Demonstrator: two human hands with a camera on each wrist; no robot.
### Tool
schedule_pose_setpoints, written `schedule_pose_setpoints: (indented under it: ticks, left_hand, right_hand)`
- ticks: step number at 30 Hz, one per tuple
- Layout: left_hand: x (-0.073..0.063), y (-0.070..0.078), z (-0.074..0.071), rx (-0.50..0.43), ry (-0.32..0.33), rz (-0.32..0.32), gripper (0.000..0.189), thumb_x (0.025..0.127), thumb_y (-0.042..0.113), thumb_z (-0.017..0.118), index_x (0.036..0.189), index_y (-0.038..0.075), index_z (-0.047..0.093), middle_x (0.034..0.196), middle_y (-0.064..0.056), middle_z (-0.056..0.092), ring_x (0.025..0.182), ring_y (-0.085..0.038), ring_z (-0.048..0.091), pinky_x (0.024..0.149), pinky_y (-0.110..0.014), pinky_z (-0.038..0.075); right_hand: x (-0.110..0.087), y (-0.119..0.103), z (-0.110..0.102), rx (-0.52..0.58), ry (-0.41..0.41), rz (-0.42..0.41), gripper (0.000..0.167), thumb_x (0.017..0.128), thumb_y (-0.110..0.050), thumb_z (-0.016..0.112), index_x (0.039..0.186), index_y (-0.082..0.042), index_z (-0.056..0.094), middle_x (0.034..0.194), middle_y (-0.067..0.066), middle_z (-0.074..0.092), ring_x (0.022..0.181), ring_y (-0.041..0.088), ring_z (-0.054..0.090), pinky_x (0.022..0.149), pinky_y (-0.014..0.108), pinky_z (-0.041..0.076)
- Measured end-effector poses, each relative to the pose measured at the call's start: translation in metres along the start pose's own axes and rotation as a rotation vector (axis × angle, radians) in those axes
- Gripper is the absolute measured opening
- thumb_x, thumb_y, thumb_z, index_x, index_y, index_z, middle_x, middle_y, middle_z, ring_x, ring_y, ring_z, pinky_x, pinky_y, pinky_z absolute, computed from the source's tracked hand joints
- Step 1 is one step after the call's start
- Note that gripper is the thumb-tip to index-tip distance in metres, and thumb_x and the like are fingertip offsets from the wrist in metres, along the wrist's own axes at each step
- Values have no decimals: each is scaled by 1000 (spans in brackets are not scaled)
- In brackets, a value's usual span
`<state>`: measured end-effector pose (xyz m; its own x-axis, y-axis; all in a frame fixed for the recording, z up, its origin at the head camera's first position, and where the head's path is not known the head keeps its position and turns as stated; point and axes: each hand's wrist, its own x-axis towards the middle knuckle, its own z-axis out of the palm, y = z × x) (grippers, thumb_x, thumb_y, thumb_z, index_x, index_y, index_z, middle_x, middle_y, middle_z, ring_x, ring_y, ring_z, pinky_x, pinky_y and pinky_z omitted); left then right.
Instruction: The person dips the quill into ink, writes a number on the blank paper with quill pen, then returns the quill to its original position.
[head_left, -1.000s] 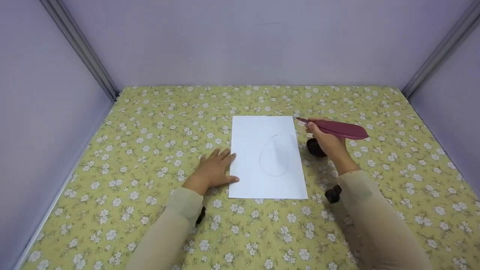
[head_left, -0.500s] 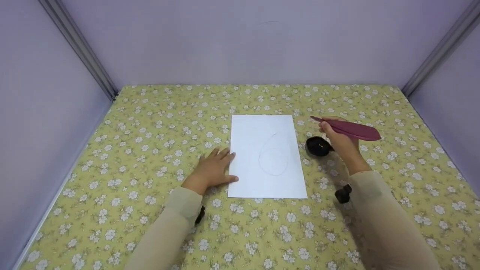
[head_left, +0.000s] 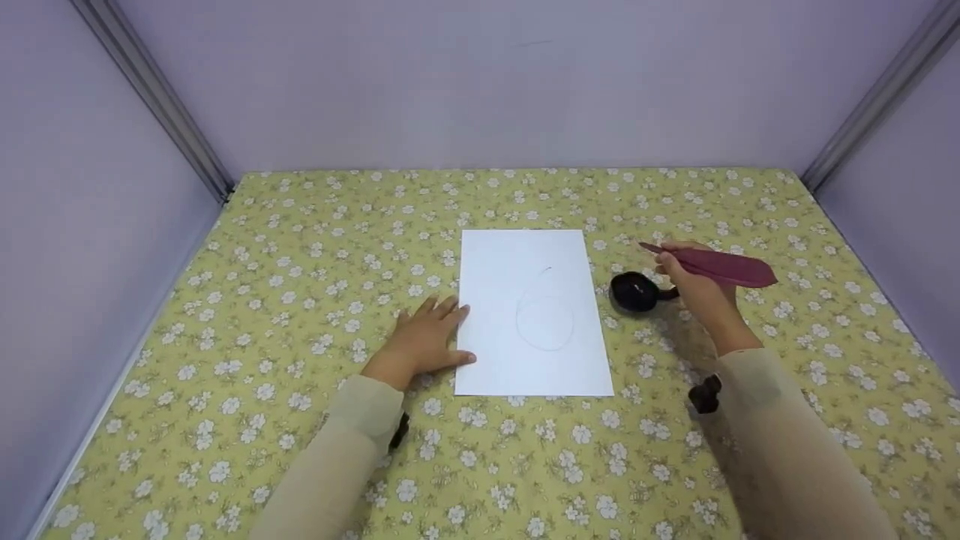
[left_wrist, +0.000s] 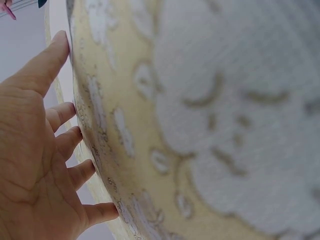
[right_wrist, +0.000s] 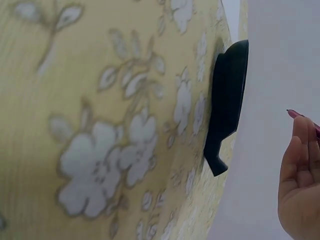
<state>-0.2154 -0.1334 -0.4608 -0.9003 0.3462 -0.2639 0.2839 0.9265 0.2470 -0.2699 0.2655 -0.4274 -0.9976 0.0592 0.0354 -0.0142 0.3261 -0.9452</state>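
Observation:
A white sheet of paper (head_left: 491, 262) with a faint drawn loop lies on the table. My left hand (head_left: 424, 341) rests at its left edge, fingers spread, with thumb tip and index fingertip on the paper. My right hand (head_left: 701, 292) pinches a dark red feather-shaped quill pen (head_left: 731, 268), its tip pointing left, raised above the table right of the sheet. Below and left of that hand stands a small black round dish with a handle (head_left: 634, 292). In the right wrist view the black dish (right_wrist: 227, 95) shows side-on, apart from the right hand (right_wrist: 302, 200).
A yellow cloth with white flowers (head_left: 315, 262) covers the table. Pale walls (head_left: 487, 112) enclose the back and both sides, with metal posts (head_left: 154, 97) at the corners. A thin dark line marks the back wall.
My right hand has moved right, away from the paper, carrying the quill pen. More of the black dish and its handle now shows. The left hand stays on the sheet's edge.

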Motion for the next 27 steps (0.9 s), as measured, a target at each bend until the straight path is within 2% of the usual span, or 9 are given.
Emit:
schedule_pose_setpoints:
  ticks: [5,7,10,13,16,19,22,27]
  left_hand:
    - [-1,1,-1,3,2,3,85,86,63,55,153,20,24,158,-4,13,143,-32,7,107,-64,13]
    - [-1,1,-1,5,0,2,85,86,63,55,153,21,24,158,-3,13,143,-32,7,107,-63,12]
    - [-1,1,-1,2,3,4,85,86,62,55,153,20,24,158,-3,13,143,-32,7,108,-63,12]
    - [-1,1,-1,-2,4,1,85,86,62,56,153,20,24,158,-3,13,143,-32,7,108,-63,12]
    - [-1,1,-1,-2,4,0,85,86,62,56,153,21,24,158,-3,13,143,-32,7,107,-64,12]
    - [-1,0,0,1,1,2,85,86,62,56,153,21,24,158,-3,13,143,-32,7,107,-64,13]
    - [0,0,0,0,-3,1,85,86,62,56,153,21,23,158,-3,12,143,-32,6,107,-64,13]
    - [-1,0,0,-9,2,-2,86,86,62,56,153,21,23,158,-3,13,144,-32,6,107,-64,12]
  right_hand:
    - [-3,4,-6,-111,-30,26,45,93,-44,58,125,-12,60,109,3,67,103,22,61,81,36,50]
    - [-4,6,-9,-125,-42,0,43,94,-39,58,123,-7,60,107,7,66,100,24,61,78,33,51]
    - [-3,11,-13,-150,-48,-36,39,96,-33,58,120,-2,60,101,4,66,92,20,62,73,27,50]
    - [-1,17,-16,-180,-54,-82,34,97,-28,57,114,1,60,95,0,65,83,14,61,69,23,49]
    - [-1,21,-19,-178,-66,-131,28,97,-22,57,110,3,60,92,4,64,74,12,59,63,22,48]
    - [-3,24,-22,-201,-73,-181,24,98,-19,57,107,2,61,91,12,63,67,15,57,57,22,47]
    - [-5,26,-24,-306,-55,-272,20,96,-19,59,103,-1,64,91,16,65,67,15,58,56,17,45]
    - [-8,28,-29,-439,-50,-383,14,94,-11,62,103,-4,69,98,15,69,79,5,62,64,8,43]
